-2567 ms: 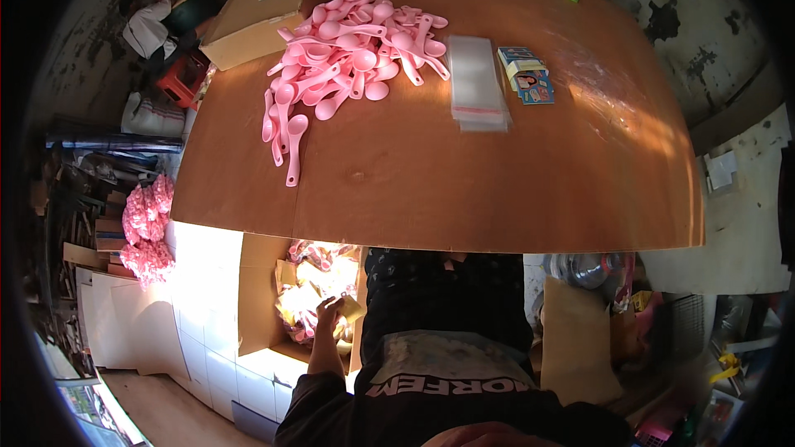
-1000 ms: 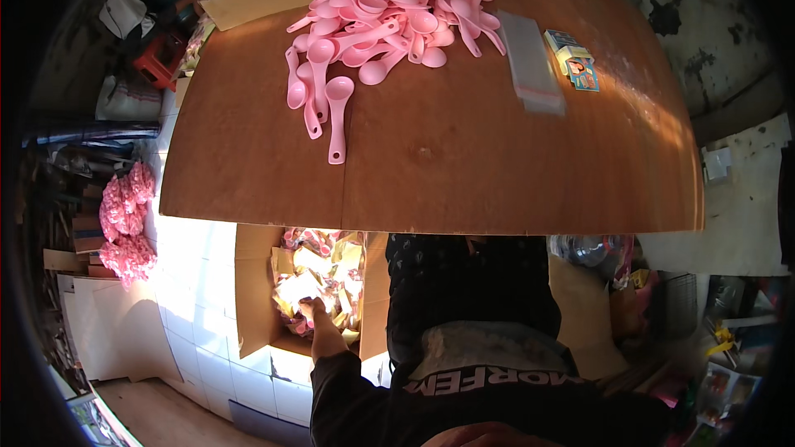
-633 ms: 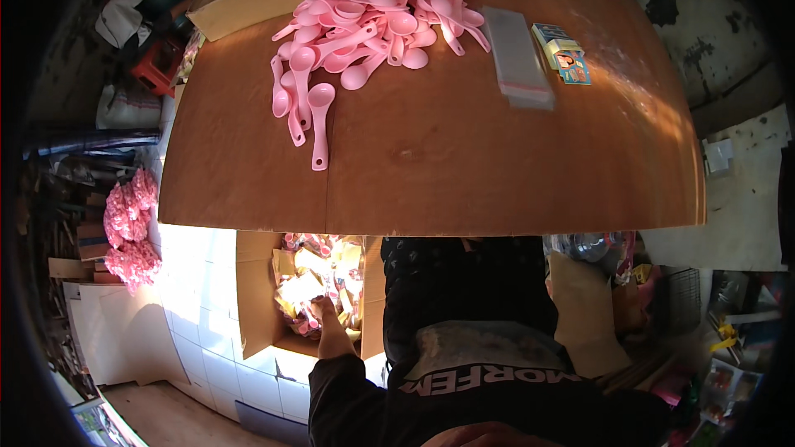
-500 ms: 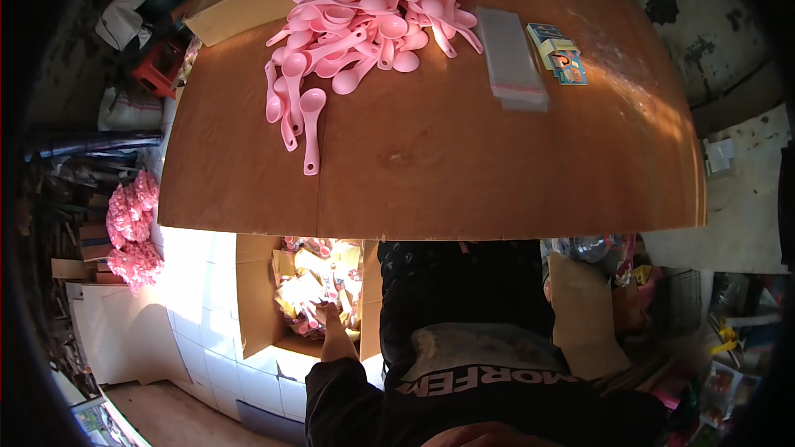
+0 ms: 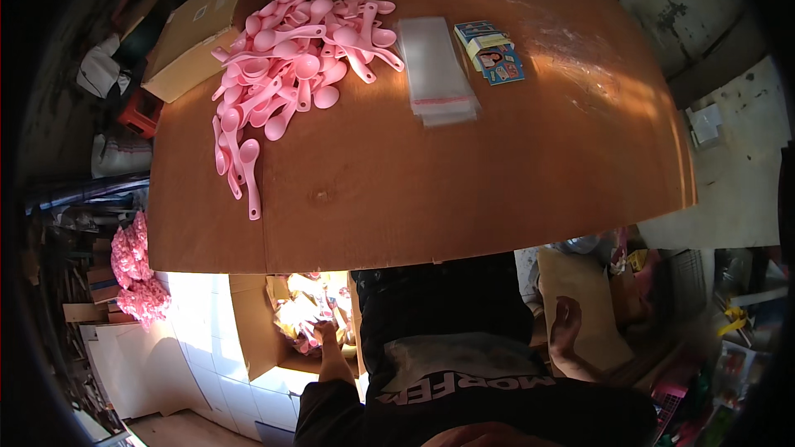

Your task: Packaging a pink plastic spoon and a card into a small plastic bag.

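So, far left on my floor there are two lumpy pink bundles, one above the other in view, with a pale board just below them. A red stool sits beyond the table's left edge. Up on the brown table, a closed-looking carton is at the far left corner, right beside a big messy heap of pink spoons, a few trailing toward me.

Below the near edge is an open cardboard box on the tiles, full of shiny packets, half blown out by sunlight. My left hand is down in there, at the packets; can't tell if the fingers are closed on one.

Back up top, right of the spoons, lies a stack of clear plastic sleeves, then a little pile of blue picture cards just beside it. My right hand is up by my side, fingers loosely open and pointing upward, in front of a brown cardboard sheet; can't tell if they touch.
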Motion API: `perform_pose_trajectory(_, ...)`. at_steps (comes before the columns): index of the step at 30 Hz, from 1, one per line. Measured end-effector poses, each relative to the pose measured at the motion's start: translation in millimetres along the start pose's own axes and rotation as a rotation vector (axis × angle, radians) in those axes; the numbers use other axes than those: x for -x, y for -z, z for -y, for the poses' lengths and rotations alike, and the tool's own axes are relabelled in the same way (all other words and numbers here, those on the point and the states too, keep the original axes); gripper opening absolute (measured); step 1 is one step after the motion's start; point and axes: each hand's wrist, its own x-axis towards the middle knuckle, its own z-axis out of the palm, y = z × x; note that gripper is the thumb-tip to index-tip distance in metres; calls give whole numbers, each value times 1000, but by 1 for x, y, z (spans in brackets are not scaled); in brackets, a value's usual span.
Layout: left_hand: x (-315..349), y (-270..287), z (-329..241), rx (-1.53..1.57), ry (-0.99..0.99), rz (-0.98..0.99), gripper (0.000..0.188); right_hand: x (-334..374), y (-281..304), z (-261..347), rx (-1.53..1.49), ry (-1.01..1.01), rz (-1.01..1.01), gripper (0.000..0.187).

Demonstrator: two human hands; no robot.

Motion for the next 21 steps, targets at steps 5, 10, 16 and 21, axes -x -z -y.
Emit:
perform_pose_trajectory(5,1,30,-45,249,-495,-107,17,-79,38,194,-146,1092,205,13)
perform_pose_trajectory(10,125,90,-227,696,-692,-548,21,-167,23,307,103,1197,280,16)
perform_pose_trajectory(16,304,218,-337,1296,-1323,168,19,-262,-82,344,88,1256,427,17)
perform_pose_trajectory(21,292,236,-320,1138,-1238,143,16,-271,-105,364,251,1031,559,20)
